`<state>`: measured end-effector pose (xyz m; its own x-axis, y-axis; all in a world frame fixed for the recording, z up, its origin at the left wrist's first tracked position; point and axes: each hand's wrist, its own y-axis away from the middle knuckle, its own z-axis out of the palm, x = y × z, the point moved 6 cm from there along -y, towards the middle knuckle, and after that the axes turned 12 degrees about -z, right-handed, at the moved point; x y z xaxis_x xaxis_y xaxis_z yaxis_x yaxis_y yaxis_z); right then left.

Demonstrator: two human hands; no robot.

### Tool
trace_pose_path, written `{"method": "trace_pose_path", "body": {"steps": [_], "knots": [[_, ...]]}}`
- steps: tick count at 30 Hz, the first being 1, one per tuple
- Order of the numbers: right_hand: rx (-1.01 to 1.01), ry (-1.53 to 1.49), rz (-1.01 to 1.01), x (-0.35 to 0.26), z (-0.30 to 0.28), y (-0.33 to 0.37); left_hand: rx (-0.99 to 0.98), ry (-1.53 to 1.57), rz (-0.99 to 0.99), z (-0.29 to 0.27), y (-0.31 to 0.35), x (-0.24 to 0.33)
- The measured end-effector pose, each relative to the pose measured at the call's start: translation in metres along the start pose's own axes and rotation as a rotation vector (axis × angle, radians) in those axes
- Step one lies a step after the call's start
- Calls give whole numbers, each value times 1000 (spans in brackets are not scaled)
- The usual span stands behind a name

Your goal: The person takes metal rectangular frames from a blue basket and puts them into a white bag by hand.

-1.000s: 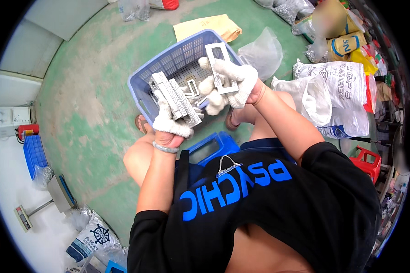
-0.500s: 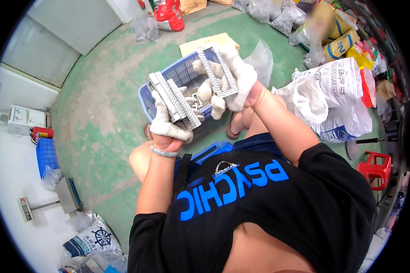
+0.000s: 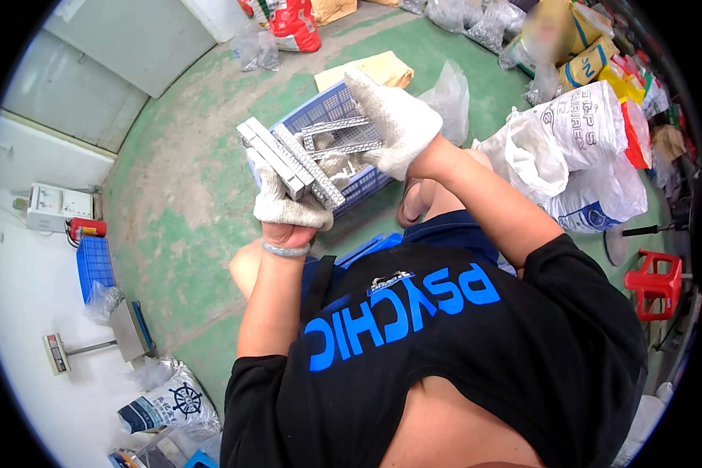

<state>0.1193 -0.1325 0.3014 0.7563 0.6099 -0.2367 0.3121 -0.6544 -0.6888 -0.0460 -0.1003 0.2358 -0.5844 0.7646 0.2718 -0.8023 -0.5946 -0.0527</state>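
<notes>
My left hand (image 3: 288,204), in a white knit glove, is closed round a stack of narrow rectangular frames (image 3: 279,157) with white sides and a grey-silver pattern. My right hand (image 3: 402,125), gloved the same way, has a single patterned rectangular frame (image 3: 343,147) at its palm. One gloved digit points up and away from that frame; the other fingers are partly hidden behind it. Both hands are above a blue perforated plastic basket (image 3: 325,100), which stands on the floor in front of me. Small pale pieces show inside the basket, too covered to make out.
A tan paper sheet or bag (image 3: 382,69) lies behind the basket, beside a clear plastic bag (image 3: 449,97). White woven sacks (image 3: 577,129) and a red stool (image 3: 654,285) are on the right. Along the left wall are a blue crate (image 3: 95,267) and a scale (image 3: 129,331).
The single frame in my right hand has turned from nearly upright to lying more sideways, and the hand has tilted over. My left hand still holds the stack in about the same place.
</notes>
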Motion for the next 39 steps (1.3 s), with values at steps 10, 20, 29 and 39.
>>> {"method": "trace_pose_path", "body": {"steps": [10,20,29,39], "knots": [[207,-1268,224,5,-2,26,117,-229,43,-6,-2,-4],[490,-1169,675,53,-19,71,61,-250,-136,4,-14,-23],[289,641,949,175,-159,245,142,-371,-162,-8,-7,-11],[365,192,1442,281,-159,368,184,-366,-230,-2,-18,-27]]}}
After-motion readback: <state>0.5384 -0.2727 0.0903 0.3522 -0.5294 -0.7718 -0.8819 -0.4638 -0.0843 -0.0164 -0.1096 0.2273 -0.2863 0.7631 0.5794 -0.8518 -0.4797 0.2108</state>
